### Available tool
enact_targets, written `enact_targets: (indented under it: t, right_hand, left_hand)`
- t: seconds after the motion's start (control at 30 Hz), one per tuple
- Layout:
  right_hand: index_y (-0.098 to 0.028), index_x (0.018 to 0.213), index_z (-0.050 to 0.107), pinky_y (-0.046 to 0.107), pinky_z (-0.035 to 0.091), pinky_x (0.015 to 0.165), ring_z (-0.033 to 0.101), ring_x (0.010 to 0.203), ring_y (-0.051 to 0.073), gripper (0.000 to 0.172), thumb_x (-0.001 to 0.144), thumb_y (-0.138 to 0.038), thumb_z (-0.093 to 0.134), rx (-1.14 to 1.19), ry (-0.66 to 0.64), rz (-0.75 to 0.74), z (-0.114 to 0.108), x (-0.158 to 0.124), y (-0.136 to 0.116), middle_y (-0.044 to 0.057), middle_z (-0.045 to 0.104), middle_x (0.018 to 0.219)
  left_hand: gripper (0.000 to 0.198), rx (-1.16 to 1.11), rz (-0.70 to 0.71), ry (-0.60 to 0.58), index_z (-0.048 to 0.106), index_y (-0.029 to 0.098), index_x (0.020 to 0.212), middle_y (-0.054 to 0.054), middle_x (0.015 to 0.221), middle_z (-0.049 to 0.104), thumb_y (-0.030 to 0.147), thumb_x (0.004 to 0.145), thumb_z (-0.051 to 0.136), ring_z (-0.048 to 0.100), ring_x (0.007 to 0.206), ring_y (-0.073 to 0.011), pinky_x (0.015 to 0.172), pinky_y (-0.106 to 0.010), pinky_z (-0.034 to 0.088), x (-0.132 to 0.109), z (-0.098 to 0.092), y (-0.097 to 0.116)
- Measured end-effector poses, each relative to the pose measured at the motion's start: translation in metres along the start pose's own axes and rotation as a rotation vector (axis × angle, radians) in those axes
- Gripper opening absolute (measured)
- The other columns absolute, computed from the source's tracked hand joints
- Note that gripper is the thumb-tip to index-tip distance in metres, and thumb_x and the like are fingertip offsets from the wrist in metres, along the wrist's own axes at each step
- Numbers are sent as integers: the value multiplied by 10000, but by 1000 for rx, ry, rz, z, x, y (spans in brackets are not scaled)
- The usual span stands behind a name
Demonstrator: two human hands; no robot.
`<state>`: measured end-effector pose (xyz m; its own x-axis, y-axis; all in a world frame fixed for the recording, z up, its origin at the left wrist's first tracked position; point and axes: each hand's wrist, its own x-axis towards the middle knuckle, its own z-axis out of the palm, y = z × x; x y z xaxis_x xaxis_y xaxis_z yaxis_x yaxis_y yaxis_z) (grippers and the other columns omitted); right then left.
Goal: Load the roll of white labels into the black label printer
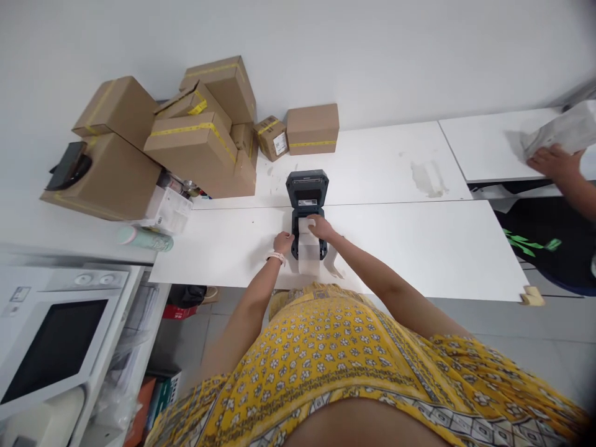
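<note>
A dark grey label printer [308, 212] stands on the white table in front of me, its lid tipped up and back. In its bay sits a roll of white labels [305, 226], and a strip of the label paper [308, 259] hangs out over the front towards me. My right hand [320, 226] reaches in from the right, with its fingers closed on the right side of the roll. At the printer's left side, my left hand [283, 242] has its bent fingers against the casing. A pink band is round my left wrist.
Taped cardboard boxes [190, 146] are piled at the back left, near a green bottle [145, 238]. A microwave [60, 335] stands at lower left. On the far right another person's hand [556, 161] holds a white package [563, 129]. A wooden block [532, 296] sits at the table's right corner.
</note>
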<state>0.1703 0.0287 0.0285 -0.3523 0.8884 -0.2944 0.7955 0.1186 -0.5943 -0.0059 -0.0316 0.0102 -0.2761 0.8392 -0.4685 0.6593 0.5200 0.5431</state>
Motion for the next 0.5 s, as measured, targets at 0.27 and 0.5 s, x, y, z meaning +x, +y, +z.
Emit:
enact_targets:
  t: [0.27,0.5]
  right_hand:
    - [-172,1445,402,453,346,1098,447,1338,330,729,749,-159,618,-295,-115,-58,19,34,-9,161,496,1439]
    - [-121,1445,394,444,324,1081,449,1289,346,753,732,-91,634,-437,-94,-156,24,35,-11,218,479,1390]
  left_hand:
    - [338,314,42,-27,699,134,1006,-224,1071,696,407,900,531,652,1067,-328,821,-365,463,25,9,12]
    - [301,429,74,20,680,107,1095,-247,1132,661,273,893,531,629,1111,-343,869,-398,472,30,13,18]
